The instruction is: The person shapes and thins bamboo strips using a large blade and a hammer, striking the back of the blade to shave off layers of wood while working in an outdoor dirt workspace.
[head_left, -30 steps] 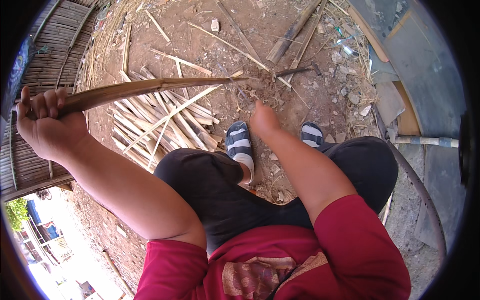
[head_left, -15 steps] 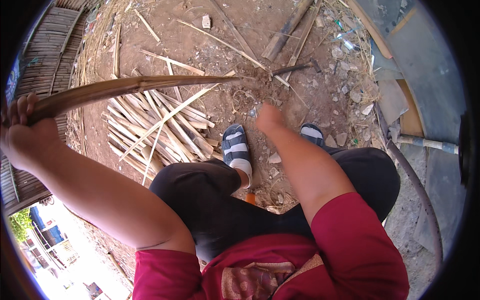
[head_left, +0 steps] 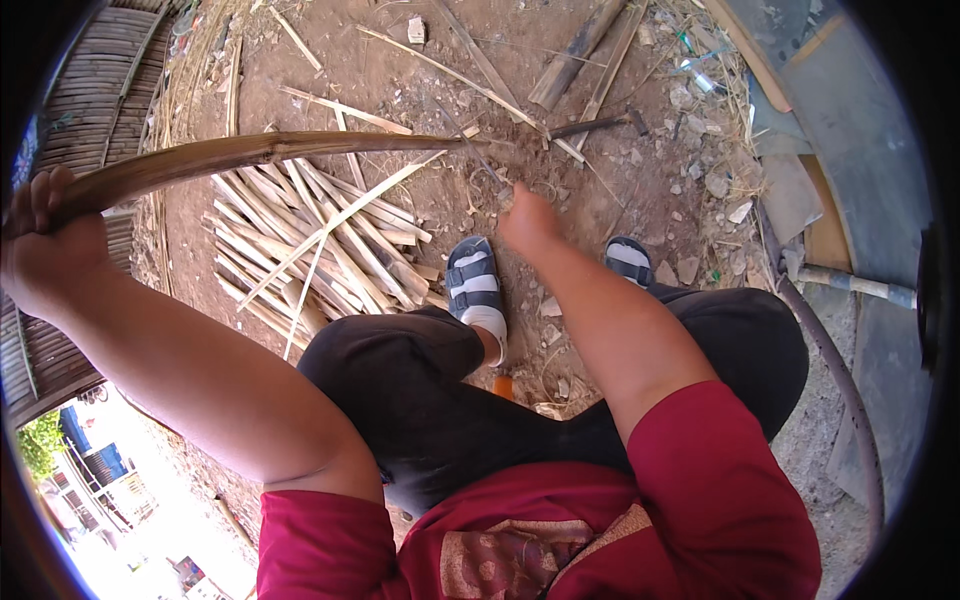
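My left hand (head_left: 58, 248) is closed round the thick end of a long split bamboo pole (head_left: 275, 148), held up at the far left. The pole runs rightward and narrows to a far end near the dirt, ahead of my feet. My right hand (head_left: 530, 222) is closed on a knife (head_left: 487, 168), its handle mostly hidden in the fist. The thin dark blade points up and left, crossing the view of the pole near its far end; whether they touch I cannot tell. Below the pole lies a pile of split bamboo strips (head_left: 330, 240).
A hammer-like tool (head_left: 600, 125) with a dark handle lies on the dirt ahead. Beyond it are loose poles (head_left: 578, 55) and strips. A woven bamboo wall (head_left: 95, 90) stands left. Grey sheets (head_left: 850, 130) and a bent pipe (head_left: 835, 365) are at the right. My sandalled feet stand between.
My right hand has moved slightly up and left, and the knife blade now shows plainly. The pole's middle and far end have risen slightly in view; my left hand keeps its grip.
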A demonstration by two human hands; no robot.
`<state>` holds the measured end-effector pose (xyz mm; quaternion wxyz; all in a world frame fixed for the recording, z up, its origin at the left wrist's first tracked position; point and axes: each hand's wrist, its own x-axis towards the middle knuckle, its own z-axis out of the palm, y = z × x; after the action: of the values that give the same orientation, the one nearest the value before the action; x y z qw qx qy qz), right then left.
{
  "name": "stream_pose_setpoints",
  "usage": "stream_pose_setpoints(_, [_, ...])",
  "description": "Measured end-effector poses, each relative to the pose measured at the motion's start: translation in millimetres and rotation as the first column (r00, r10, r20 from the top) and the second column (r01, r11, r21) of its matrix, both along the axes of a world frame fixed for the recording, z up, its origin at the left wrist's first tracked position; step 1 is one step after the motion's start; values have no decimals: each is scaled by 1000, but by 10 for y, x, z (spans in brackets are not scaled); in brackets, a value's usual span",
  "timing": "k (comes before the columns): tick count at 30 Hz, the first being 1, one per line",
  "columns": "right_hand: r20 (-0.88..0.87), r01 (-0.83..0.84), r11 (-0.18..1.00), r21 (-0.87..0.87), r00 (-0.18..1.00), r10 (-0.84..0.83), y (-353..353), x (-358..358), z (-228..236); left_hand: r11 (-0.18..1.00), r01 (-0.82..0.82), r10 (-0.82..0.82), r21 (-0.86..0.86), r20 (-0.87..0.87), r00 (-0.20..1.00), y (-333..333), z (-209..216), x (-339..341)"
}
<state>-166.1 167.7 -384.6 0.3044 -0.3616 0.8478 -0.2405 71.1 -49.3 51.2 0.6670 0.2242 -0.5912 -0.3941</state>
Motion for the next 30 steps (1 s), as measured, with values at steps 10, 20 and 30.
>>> stream_pose_setpoints(10, [17,-40,993,-113,999,43,-73,185,272,983,-181,180,-10,-52,982,198,-85,-238])
stream_pose_setpoints(20, [74,101,980,-171,993,-89,-123,48,324,998,-47,46,-33,-36,998,253,-108,-230])
stream_pose_setpoints(30, [57,-30,999,25,998,29,-61,36,202,973,225,-224,42,-27,974,99,-38,126])
